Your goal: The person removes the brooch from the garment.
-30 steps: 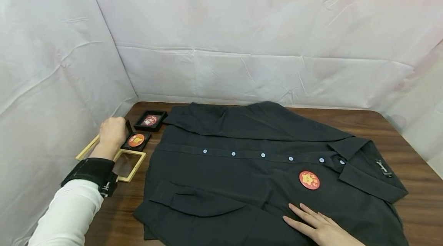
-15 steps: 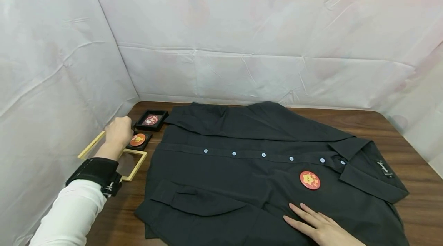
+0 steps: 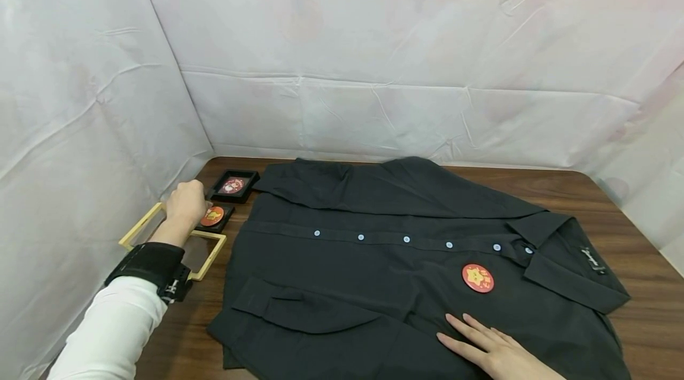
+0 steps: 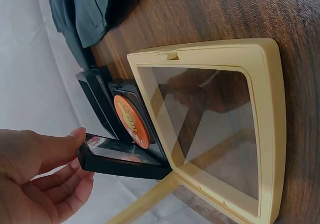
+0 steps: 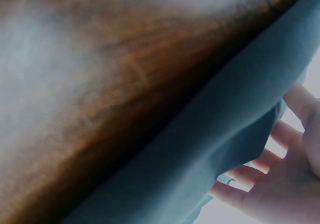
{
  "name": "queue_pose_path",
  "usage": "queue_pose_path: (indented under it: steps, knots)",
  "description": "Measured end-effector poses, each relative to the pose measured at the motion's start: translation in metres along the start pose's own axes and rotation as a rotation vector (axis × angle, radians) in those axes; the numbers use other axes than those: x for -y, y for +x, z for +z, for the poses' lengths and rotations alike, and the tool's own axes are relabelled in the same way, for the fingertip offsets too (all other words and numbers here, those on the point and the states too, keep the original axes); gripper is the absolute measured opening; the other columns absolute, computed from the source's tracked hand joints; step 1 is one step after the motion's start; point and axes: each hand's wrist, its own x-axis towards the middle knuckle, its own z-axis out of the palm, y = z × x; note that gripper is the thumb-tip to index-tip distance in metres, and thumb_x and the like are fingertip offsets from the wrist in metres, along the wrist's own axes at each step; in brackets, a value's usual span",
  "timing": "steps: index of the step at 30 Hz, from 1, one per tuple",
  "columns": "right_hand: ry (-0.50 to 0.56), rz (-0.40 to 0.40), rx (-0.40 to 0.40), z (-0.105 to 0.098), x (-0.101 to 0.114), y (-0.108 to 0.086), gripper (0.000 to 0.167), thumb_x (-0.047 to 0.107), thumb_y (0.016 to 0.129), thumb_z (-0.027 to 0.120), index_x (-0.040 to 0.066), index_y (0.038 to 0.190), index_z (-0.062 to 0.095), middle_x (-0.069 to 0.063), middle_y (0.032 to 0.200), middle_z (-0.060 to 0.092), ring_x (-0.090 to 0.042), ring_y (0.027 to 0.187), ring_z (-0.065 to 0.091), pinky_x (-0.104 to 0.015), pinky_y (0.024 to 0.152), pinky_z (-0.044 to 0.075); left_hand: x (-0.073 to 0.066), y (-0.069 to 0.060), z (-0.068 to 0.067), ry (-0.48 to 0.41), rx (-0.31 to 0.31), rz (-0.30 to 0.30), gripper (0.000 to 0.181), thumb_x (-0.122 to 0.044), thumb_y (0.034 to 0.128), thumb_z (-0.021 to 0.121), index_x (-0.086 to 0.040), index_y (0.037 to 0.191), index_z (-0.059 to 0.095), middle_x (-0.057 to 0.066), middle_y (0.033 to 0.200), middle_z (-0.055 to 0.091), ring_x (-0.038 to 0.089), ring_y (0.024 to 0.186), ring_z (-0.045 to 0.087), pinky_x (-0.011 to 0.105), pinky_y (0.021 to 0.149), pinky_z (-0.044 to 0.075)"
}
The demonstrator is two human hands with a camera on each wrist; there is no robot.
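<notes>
My left hand (image 3: 184, 205) pinches the edge of the raised lid (image 4: 122, 156) of a small black display case (image 3: 220, 217). An orange round badge (image 4: 131, 121) lies in that case's base, and the lid tilts up beside it. In the left wrist view, thumb and fingertips are on the lid's outer rim. My right hand (image 3: 497, 347) rests with spread, straight fingers on a black button-up shirt (image 3: 342, 273). A red badge with a yellow star (image 3: 478, 278) is on the shirt front, just beyond the right fingertips.
An unfolded yellow-framed case (image 4: 272, 129) with clear panes lies under the left forearm. Another black case (image 3: 250, 181) with a red badge (image 3: 232, 185) sits behind. The shirt covers much of the wooden table (image 3: 636, 249); white cloth walls (image 3: 374, 59) stand around it.
My left hand has shifted slightly right, tilting the black lid towards the orange badge. It barely moves over the last half second. The right hand stays in place on the shirt.
</notes>
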Motion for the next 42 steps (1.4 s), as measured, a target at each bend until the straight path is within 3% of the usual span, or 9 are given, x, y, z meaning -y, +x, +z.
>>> queue_pose_path:
  steps: [4,10,22,42]
  knots:
    - [0.002,0.001,0.003,0.000,0.000,0.000,0.071,0.054,0.074,0.060,0.028,0.136,0.037,0.006,0.140,0.032,-0.024,0.113,0.047,-0.041,0.063,0.045,-0.001,0.000,0.003,-0.028,-0.002,-0.005,0.015,-0.004,0.0741,0.068,0.010,0.076,0.063,0.033,0.082,0.057,0.049,0.074,0.054,0.051,0.060,0.043]
    - [-0.001,-0.008,-0.003,-0.001,0.001,0.000,0.071,0.054,0.074,0.060,0.027,0.135,0.037,0.005,0.140,0.032,-0.024,0.112,0.048,-0.039,0.063,0.045,-0.003,-0.002,0.010,-0.070,0.069,-0.016,0.027,-0.004,0.0736,0.070,0.013,0.092,0.060,0.033,0.093,0.056,0.047,0.080,0.055,0.050,0.066,0.045]
    - [-0.014,-0.002,0.007,-0.002,0.002,-0.002,0.071,0.054,0.074,0.060,0.028,0.136,0.037,0.005,0.139,0.032,-0.025,0.111,0.048,-0.039,0.064,0.045,-0.008,-0.003,0.015,-0.108,0.149,-0.031,0.028,-0.003,0.0777,0.065,0.013,0.099,0.059,0.034,0.101,0.054,0.046,0.084,0.055,0.048,0.068,0.045]
    - [-0.026,-0.026,0.004,-0.005,0.004,0.000,0.071,0.054,0.074,0.060,0.025,0.135,0.038,0.002,0.137,0.036,-0.028,0.108,0.051,-0.035,0.065,0.046,-0.008,-0.001,0.026,-0.077,0.186,0.009,0.023,-0.001,0.0759,0.066,0.012,0.095,0.060,0.032,0.096,0.057,0.046,0.083,0.055,0.049,0.066,0.045]
